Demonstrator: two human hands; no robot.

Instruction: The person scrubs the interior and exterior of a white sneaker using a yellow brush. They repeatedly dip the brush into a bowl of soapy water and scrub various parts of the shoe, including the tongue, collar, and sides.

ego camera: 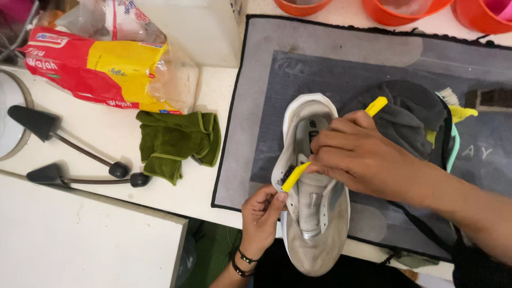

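Shoe brushing on grey mat, both hands engaged.

On the white tabletop (213,90), left of the fingers: two black shoe trees (64,154), a red-and-yellow tissue pack (101,69), a folded green cloth (178,141). Left hand (260,218): fingers closed on the side edge of the grey-white shoe (312,213), which lies on the grey mat (330,64). Right hand (362,154): fingers wrapped around the yellow brush (296,177), its handle crossing the shoe opening, the bristled end just above the left fingertips. Beyond the right fingers: a dark grey cloth (410,114).
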